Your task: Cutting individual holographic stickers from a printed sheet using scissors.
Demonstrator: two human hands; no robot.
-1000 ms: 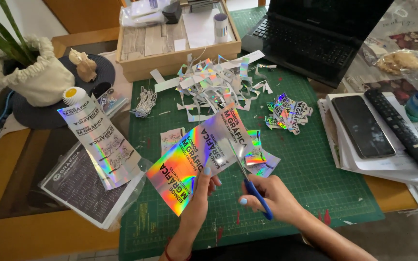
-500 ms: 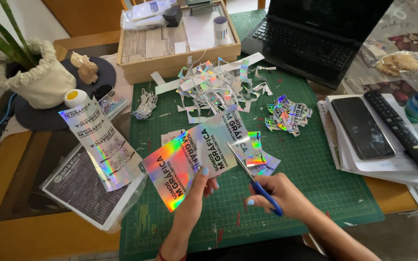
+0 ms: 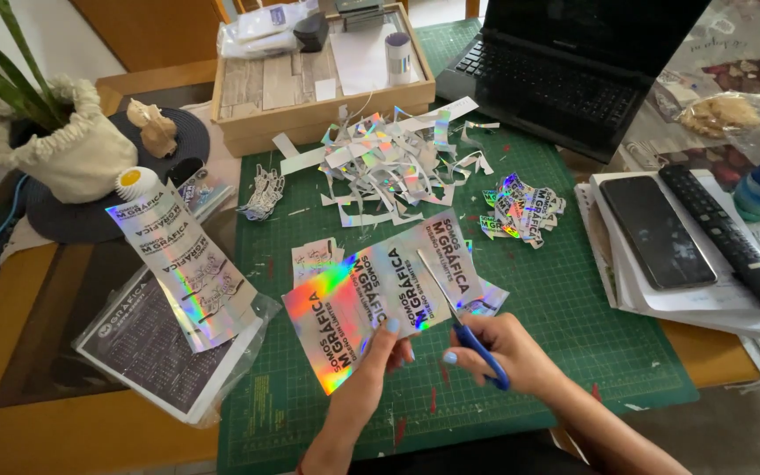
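The left hand [image 3: 380, 352] pinched a shiny holographic sticker sheet [image 3: 380, 295] above the green cutting mat [image 3: 591, 325], at the worktop's centre. The right hand [image 3: 494, 352] gripped blue-handled scissors [image 3: 464, 321], blades biting into the sheet's edge; the cut looked under way, and following the printed edge would seemingly demand steady feeding. A heap of silvery offcut strips [image 3: 389, 167] lay at twelve o'clock, a small pile of cut stickers [image 3: 521, 207] at two, neither obstructing.
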